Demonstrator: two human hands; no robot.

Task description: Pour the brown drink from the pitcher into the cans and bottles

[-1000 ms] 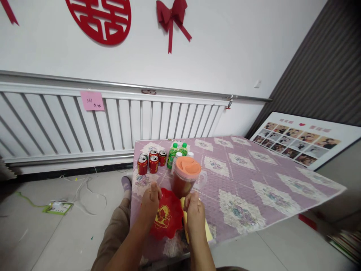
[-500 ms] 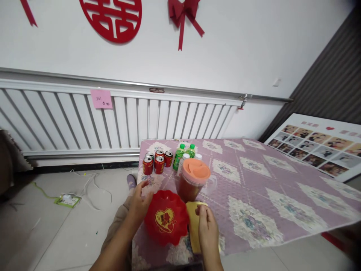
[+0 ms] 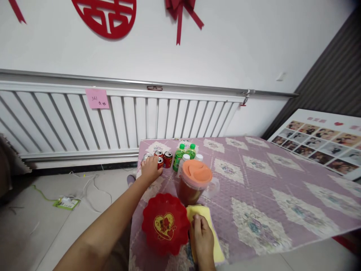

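My left hand [image 3: 150, 169] reaches over the front of a group of red cans [image 3: 167, 159], its fingers curled around the front left ones; it covers most of them. Low in the view, my right hand [image 3: 202, 235] rests on a yellow cloth [image 3: 212, 227] with its fingers bent together; anything pinched in them is too small to make out. Between my forearms lies a red scalloped dish [image 3: 166, 241] with a gold heart print. Behind the cloth stands a clear pitcher of brown liquid with an orange lid [image 3: 196, 173].
Green bottles [image 3: 178, 158] and white-capped bottles [image 3: 199, 158] stand behind the pitcher on the flowered tablecloth [image 3: 225, 195]. A white radiator [image 3: 126, 120] runs along the wall. A photo board [image 3: 318, 143] leans at the right. A power strip [image 3: 67, 203] lies on the floor.
My left hand has moved forward from beside the red dish to the cans. My right hand has shifted slightly lower on the cloth. The view has shifted a little.
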